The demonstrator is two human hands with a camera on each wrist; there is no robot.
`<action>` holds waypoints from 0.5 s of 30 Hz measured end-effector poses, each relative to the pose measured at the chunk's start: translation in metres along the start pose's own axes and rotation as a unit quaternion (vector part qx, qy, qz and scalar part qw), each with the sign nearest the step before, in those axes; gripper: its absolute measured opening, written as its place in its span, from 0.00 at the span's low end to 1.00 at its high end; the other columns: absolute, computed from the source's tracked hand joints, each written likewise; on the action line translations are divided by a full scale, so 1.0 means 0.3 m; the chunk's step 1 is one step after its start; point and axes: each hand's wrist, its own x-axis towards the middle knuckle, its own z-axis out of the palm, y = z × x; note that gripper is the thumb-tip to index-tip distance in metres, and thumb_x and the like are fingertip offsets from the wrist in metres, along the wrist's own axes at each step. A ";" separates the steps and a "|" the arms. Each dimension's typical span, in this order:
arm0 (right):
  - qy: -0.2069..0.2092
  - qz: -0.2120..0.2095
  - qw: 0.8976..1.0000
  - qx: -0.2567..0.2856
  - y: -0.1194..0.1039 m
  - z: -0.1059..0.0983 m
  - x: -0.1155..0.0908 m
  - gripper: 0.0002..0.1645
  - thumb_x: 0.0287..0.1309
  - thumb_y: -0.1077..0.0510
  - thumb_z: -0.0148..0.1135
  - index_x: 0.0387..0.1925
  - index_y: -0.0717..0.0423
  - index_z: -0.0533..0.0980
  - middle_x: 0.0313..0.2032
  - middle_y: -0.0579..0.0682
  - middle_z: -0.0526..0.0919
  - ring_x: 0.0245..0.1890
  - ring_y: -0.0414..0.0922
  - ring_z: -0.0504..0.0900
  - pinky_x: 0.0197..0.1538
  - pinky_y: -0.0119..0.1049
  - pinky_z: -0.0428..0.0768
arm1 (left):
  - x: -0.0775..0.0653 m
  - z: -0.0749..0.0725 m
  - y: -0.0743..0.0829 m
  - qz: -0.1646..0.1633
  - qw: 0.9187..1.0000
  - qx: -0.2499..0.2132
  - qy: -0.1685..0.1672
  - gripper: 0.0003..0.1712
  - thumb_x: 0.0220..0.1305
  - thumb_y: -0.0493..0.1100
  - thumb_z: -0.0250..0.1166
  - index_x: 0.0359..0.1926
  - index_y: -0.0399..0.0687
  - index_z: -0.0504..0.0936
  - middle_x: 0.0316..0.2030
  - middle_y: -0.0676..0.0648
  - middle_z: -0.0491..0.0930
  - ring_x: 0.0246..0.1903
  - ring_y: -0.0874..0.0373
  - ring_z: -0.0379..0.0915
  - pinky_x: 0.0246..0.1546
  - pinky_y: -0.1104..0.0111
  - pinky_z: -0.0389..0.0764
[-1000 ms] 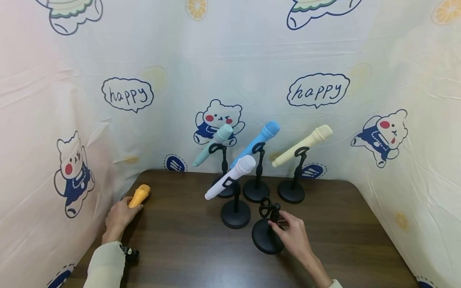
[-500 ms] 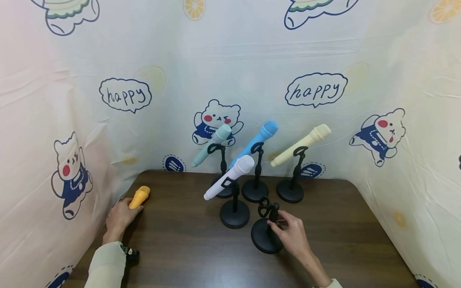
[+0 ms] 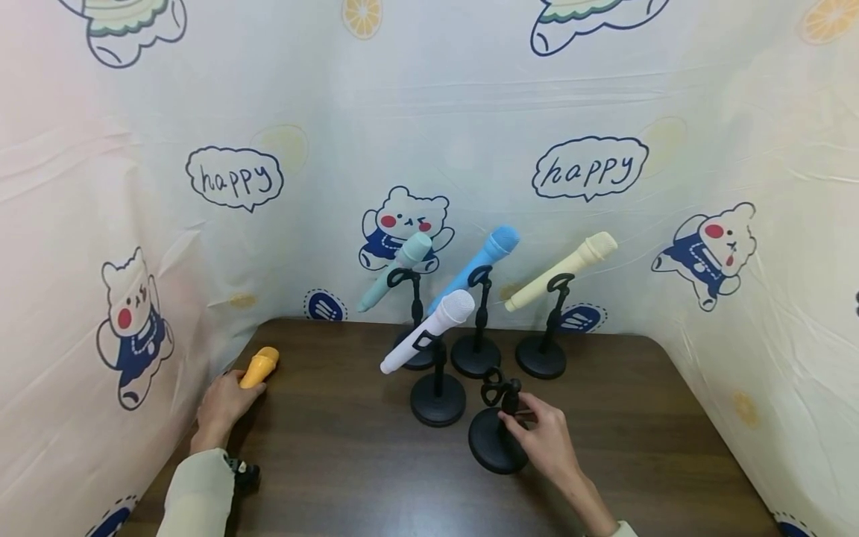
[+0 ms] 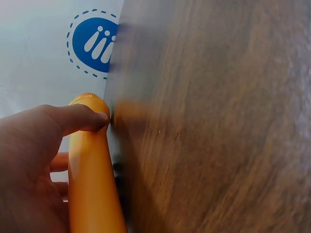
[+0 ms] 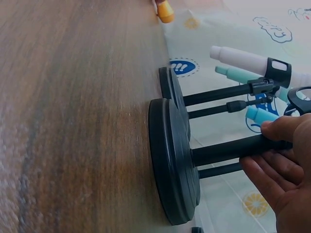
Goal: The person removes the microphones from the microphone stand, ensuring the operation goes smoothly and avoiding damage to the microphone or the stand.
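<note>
At the table's left side, my left hand (image 3: 227, 406) holds an orange microphone (image 3: 261, 365), head end pointing away from me. In the left wrist view the thumb and fingers wrap round the orange body (image 4: 92, 179). My right hand (image 3: 546, 436) pinches the pole of a black microphone stand (image 3: 496, 444) between thumb and fingers. That stand's clip (image 3: 493, 389) holds no microphone. In the right wrist view the round base (image 5: 170, 160) stands on the table, the pole running up into my fingers (image 5: 272, 179). A white microphone (image 3: 429, 332) rests in the stand just left of it.
Behind, a mint-green microphone (image 3: 396, 272), a blue microphone (image 3: 475, 265) and a pale yellow microphone (image 3: 564, 270) sit tilted in black stands. The brown table (image 3: 349, 462) is bordered by a printed cloth (image 3: 470, 97) at back and sides.
The view shifts very slightly. Both hands, the orange microphone and the stands stay in place.
</note>
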 end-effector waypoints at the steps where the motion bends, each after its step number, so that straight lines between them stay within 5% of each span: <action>1: 0.001 0.001 1.000 -0.002 -0.001 -0.001 0.000 0.14 0.55 0.66 0.80 0.43 0.53 0.86 0.37 0.47 0.91 0.37 0.44 0.91 0.43 0.46 0.91 | 0.000 -0.001 0.001 -0.001 1.000 -0.001 0.000 0.45 0.72 0.57 0.65 0.73 0.25 0.66 0.61 0.22 0.74 0.46 0.35 0.75 0.43 0.44 0.78; 15: -0.001 0.009 1.000 0.003 -0.001 -0.001 -0.003 0.15 0.55 0.66 0.80 0.43 0.52 0.86 0.39 0.49 0.92 0.37 0.45 0.91 0.44 0.46 0.91 | -0.012 -0.016 0.003 -0.027 1.000 -0.008 0.000 0.45 0.72 0.57 0.65 0.73 0.25 0.65 0.59 0.23 0.75 0.44 0.36 0.75 0.40 0.44 0.78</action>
